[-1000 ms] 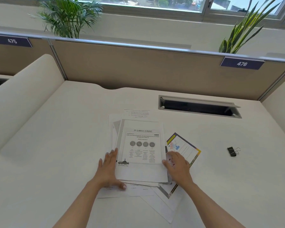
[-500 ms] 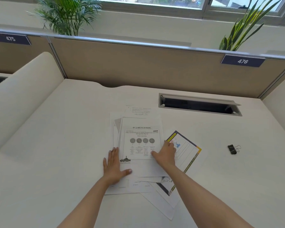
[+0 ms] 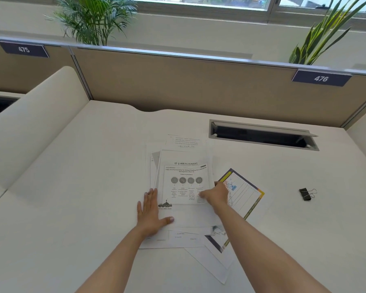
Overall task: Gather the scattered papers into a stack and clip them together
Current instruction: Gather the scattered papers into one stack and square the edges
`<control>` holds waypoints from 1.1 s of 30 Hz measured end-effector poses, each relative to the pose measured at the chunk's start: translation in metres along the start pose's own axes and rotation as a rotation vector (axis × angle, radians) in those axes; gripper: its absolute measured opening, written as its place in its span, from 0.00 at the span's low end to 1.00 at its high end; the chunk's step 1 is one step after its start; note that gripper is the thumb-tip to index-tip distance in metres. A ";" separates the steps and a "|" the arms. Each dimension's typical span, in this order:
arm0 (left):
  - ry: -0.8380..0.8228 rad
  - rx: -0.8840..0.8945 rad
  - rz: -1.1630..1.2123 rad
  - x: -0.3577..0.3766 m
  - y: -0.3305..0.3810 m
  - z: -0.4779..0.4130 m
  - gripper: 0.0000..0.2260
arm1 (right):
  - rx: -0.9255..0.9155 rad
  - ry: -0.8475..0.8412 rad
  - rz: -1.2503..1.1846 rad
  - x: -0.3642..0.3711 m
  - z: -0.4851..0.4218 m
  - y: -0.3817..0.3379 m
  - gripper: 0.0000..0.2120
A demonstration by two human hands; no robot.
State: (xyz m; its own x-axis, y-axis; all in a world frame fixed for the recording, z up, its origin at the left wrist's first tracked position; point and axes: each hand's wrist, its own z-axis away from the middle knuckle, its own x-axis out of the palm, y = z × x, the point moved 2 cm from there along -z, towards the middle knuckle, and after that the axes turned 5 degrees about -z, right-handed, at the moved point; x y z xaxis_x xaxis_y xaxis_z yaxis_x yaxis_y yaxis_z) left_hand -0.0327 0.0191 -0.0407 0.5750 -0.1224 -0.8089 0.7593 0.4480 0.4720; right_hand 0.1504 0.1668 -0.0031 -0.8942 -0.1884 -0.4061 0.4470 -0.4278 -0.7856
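several papers (image 3: pixel 183 187) should be squared under the flat, spread left hand (image 3: pixel 151 212) while the right hand (image 3: pixel 217 197), fingers loosely curled, draws the coloured sheet (image 3: pixel 244 195) in.

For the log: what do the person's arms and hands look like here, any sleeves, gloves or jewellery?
Both forearms are bare as far as the frame shows, with no sleeves, gloves or watch. The left hand has a small dark mark on one finger that may be a ring, too small to be sure. The right hand shows nothing worn. The left thumbnail looks short and unpainted.

Head-worn camera looks forward and down onto desk (image 3: pixel 72 208).
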 end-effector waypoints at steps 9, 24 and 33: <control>0.037 -0.011 0.038 0.002 -0.002 -0.002 0.52 | -0.159 -0.103 0.053 0.002 0.007 0.006 0.21; 0.267 0.096 1.201 -0.100 0.066 0.006 0.23 | -0.292 -0.393 -0.498 -0.054 0.049 -0.008 0.19; 0.411 0.245 1.240 -0.116 0.100 0.024 0.05 | -0.480 -0.358 -0.665 -0.061 0.066 -0.032 0.10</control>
State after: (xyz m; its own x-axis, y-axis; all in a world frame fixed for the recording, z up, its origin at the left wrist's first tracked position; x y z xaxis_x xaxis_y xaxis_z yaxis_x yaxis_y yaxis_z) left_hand -0.0162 0.0566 0.1088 0.8217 0.5428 0.1741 -0.1378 -0.1072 0.9846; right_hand 0.1886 0.1336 0.0775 -0.8908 -0.3327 0.3095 -0.2757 -0.1458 -0.9501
